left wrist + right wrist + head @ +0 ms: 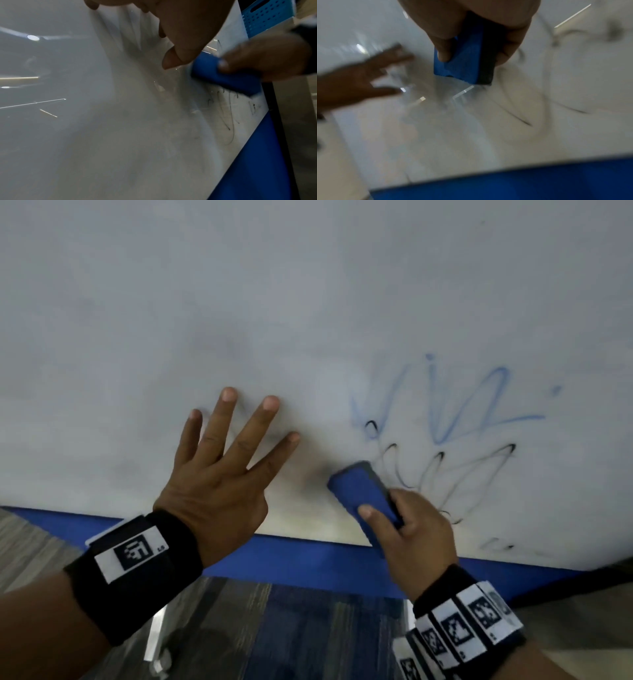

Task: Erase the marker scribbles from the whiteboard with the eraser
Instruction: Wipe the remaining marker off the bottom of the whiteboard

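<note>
A whiteboard (239,302) with a blue lower frame (308,563) fills the head view. Faint blue scribbles (455,405) and black loops (445,470) sit at its right. My right hand (407,529) grips a blue eraser (363,491) with a dark felt side, pressed on the board just left of the black loops. In the right wrist view the eraser (467,58) is pinched between thumb and fingers. My left hand (222,467) lies flat on the board with its fingers spread, left of the eraser. The left wrist view shows the eraser (223,75) and smeared black marks (228,115).
Below the board's frame lie a patterned blue-grey carpet (291,628) and a metal leg (154,638). A perforated blue crate (267,17) shows beyond the board's edge in the left wrist view. The board's left and upper areas bear only grey smudges.
</note>
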Demonstrator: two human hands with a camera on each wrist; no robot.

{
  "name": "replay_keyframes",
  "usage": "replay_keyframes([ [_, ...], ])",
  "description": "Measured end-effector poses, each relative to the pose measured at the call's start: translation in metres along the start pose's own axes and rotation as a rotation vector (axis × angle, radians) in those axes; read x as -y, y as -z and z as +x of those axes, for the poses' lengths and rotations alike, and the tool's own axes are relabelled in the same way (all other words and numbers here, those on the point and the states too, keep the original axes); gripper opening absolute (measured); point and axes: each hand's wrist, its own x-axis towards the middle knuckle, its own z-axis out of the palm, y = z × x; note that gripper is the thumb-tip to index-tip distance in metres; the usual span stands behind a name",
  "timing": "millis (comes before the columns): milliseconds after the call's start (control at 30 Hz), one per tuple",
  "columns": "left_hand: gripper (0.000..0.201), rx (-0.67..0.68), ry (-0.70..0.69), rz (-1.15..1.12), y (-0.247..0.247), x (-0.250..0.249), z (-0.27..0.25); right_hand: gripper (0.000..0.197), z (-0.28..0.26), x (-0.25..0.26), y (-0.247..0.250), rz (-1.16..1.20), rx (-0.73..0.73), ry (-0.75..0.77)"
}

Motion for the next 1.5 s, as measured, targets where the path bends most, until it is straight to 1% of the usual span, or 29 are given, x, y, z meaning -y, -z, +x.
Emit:
replay_keyframes([
  [33, 0.094, 0.009, -0.004, 0.007, 0.002, 0.001, 0.000, 0.039, -0.010, -0.015, -0.005, 0.001, 0.056, -0.040],
  [67, 0.095, 0.020, -0.007, 0.010, 0.004, 0.001, 0.001, 0.034, -0.015, -0.023, -0.006, -0.003, 0.078, -0.060],
  [100, 0.095, 0.032, -0.006, 0.012, 0.006, 0.002, 0.002, 0.033, -0.013, -0.023, -0.005, -0.023, 0.062, -0.047],
  [133, 0.095, 0.047, 0.000, 0.011, 0.008, 0.001, 0.002, 0.034, -0.008, -0.016, 0.000, -0.042, 0.032, -0.021],
  [200, 0.095, 0.072, 0.018, 0.004, 0.012, -0.001, 0.003, 0.039, 0.014, 0.012, 0.019, -0.042, -0.067, 0.042],
  [300, 0.090, 0.090, 0.041, -0.010, 0.021, -0.005, 0.006, 0.038, 0.045, 0.053, 0.052, 0.070, -0.258, 0.131],
  [333, 0.086, 0.081, 0.049, -0.016, 0.024, -0.006, 0.008, 0.038, 0.048, 0.057, 0.056, 0.102, -0.271, 0.135],
  [367, 0.082, 0.064, 0.059, -0.023, 0.028, -0.006, 0.011, 0.037, 0.047, 0.055, 0.056, 0.114, -0.247, 0.122],
  [433, 0.076, 0.032, 0.078, -0.031, 0.036, -0.006, 0.018, 0.036, 0.033, 0.034, 0.043, 0.090, -0.125, 0.053],
  [500, 0.074, 0.021, 0.084, -0.040, 0.041, -0.004, 0.026, 0.038, 0.012, 0.007, 0.027, 0.045, 0.004, -0.024],
  [533, 0.074, 0.014, 0.082, -0.046, 0.043, -0.003, 0.029, 0.039, 0.005, -0.001, 0.024, 0.026, 0.037, -0.056],
  [600, 0.072, -0.009, 0.078, -0.048, 0.046, -0.001, 0.036, 0.038, 0.006, 0.003, 0.027, 0.008, 0.011, -0.063],
  [667, 0.067, -0.032, 0.072, -0.044, 0.048, 0.001, 0.043, 0.037, 0.024, 0.032, 0.043, 0.015, -0.086, 0.004],
  [733, 0.063, -0.049, 0.070, -0.051, 0.052, 0.002, 0.050, 0.036, 0.051, 0.066, 0.062, 0.072, -0.191, 0.070],
  [800, 0.061, -0.059, 0.072, -0.066, 0.056, 0.003, 0.055, 0.036, 0.065, 0.080, 0.070, 0.133, -0.243, 0.105],
  [867, 0.063, -0.075, 0.080, -0.075, 0.060, 0.003, 0.058, 0.034, 0.055, 0.067, 0.066, 0.123, -0.202, 0.063],
  [933, 0.065, -0.078, 0.078, -0.074, 0.063, 0.004, 0.059, 0.031, 0.028, 0.034, 0.053, 0.100, -0.099, -0.044],
  [1000, 0.066, -0.064, 0.070, -0.072, 0.065, 0.004, 0.059, 0.032, 0.003, 0.004, 0.044, 0.087, 0.008, -0.130],
  [1067, 0.067, -0.061, 0.070, -0.076, 0.068, 0.003, 0.061, 0.036, 0.002, 0.002, 0.047, 0.057, 0.019, -0.154],
  [1133, 0.067, -0.071, 0.068, -0.068, 0.072, 0.002, 0.066, 0.036, 0.023, 0.027, 0.065, 0.033, -0.063, -0.082],
  [1233, 0.063, -0.104, 0.071, -0.073, 0.077, -0.001, 0.079, 0.036, 0.065, 0.073, 0.101, 0.098, -0.267, 0.045],
  [1267, 0.061, -0.110, 0.073, -0.079, 0.078, -0.002, 0.082, 0.035, 0.072, 0.080, 0.107, 0.149, -0.303, 0.059],
  [1300, 0.060, -0.112, 0.076, -0.086, 0.079, -0.004, 0.085, 0.033, 0.073, 0.080, 0.108, 0.180, -0.304, 0.054],
  [1333, 0.060, -0.111, 0.081, -0.093, 0.081, -0.005, 0.087, 0.031, 0.066, 0.074, 0.104, 0.170, -0.263, 0.027],
  [1433, 0.065, -0.106, 0.073, -0.091, 0.083, -0.007, 0.089, 0.035, 0.026, 0.034, 0.075, 0.107, 0.001, -0.119],
  [1467, 0.065, -0.109, 0.061, -0.092, 0.084, -0.008, 0.089, 0.036, 0.016, 0.025, 0.070, 0.104, 0.054, -0.168],
  [1500, 0.065, -0.115, 0.046, -0.094, 0.084, -0.009, 0.090, 0.036, 0.014, 0.022, 0.069, 0.110, 0.056, -0.185],
])
